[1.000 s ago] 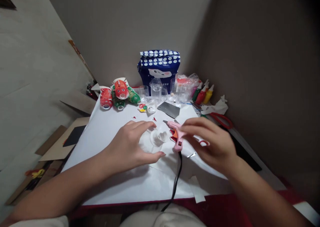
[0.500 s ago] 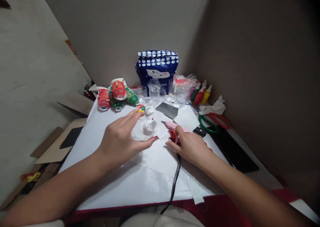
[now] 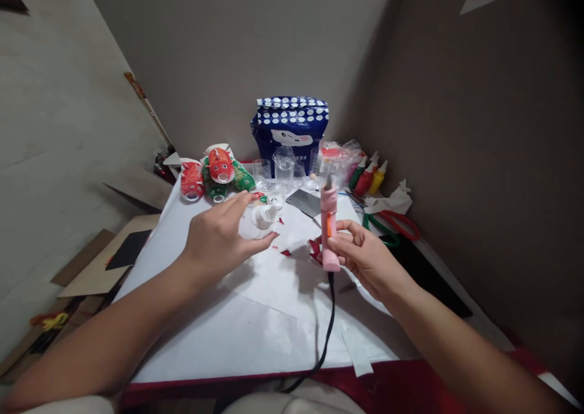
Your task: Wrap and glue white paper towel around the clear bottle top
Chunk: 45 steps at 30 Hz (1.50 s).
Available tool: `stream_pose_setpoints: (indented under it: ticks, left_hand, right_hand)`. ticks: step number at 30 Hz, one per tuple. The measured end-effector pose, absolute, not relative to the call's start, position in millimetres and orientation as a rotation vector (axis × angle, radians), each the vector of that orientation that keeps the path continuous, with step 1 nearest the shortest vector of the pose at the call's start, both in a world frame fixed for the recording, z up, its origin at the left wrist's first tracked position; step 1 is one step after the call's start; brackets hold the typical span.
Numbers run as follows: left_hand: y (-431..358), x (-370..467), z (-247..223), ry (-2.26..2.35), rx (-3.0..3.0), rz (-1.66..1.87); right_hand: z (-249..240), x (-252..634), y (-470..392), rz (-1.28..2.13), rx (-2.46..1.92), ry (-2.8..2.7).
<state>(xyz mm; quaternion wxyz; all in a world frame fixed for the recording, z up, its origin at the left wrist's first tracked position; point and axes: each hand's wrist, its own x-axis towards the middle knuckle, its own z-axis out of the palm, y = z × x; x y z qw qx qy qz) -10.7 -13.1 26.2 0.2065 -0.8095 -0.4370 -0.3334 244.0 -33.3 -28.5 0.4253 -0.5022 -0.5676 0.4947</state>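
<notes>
My left hand [image 3: 216, 237] curls around a white, bottle-shaped piece [image 3: 262, 218] with a round open end facing me; the fingers hide its far side. In my right hand [image 3: 365, 252] a pink corded hot glue gun [image 3: 329, 234] is held upright above the table, its dark tip pointing up and away. An orange part shows beside my thumb. The black cord [image 3: 331, 316] drops from its base toward the table's front edge. Behind the glue gun lies a red shiny piece [image 3: 314, 251], partly covered. Small red scraps [image 3: 286, 253] lie on the white paper between my hands.
Red and green fish figures [image 3: 220, 165] sit at the back left. A blue bag [image 3: 292, 128] and clear cups [image 3: 285, 169] stand at the back, with paint bottles [image 3: 365, 179] to their right. Scissors [image 3: 400, 225] and a dark flat panel [image 3: 429, 274] lie on the right.
My right hand has picked the hot glue gun up off the table and turned it upright. The white piece has shifted slightly left in my left hand. Red scraps now show on the paper.
</notes>
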Motion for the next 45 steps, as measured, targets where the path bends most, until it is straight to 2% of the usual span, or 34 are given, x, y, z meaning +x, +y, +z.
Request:
stream_pose_setpoints:
  ticks: [5, 10, 18, 22, 29, 45]
  left_hand:
    - [-4.2, -13.4, 20.8, -1.221, -2.214, -0.851]
    - [-0.2, -15.5, 20.2, -1.181, -2.185, -0.834]
    - [5.0, -15.6, 18.4, -1.092, -2.235, -0.807]
    - [6.7, -15.0, 17.5, -1.029, -2.244, -0.790]
    - [8.8, -14.4, 16.9, -0.967, -2.303, -0.762]
    - [11.0, -11.0, 9.6, -0.888, -2.298, -0.777]
  right_hand:
    - [-8.4, 239.0, -35.3, 1.527, -0.976, -1.247]
    - [-12.0, 230.1, -36.1, 1.572, -0.843, -1.148]
    - [-31.5, 238.7, -44.2, 1.368, -0.868, -1.247]
    - [-33.2, 247.5, -55.3, 1.089, -1.077, -1.567]
    - [-18.9, 244.1, -61.9, 0.522, -1.041, -1.971]
    - [-31.4, 238.0, -58.4, 0.561, -1.029, -2.009]
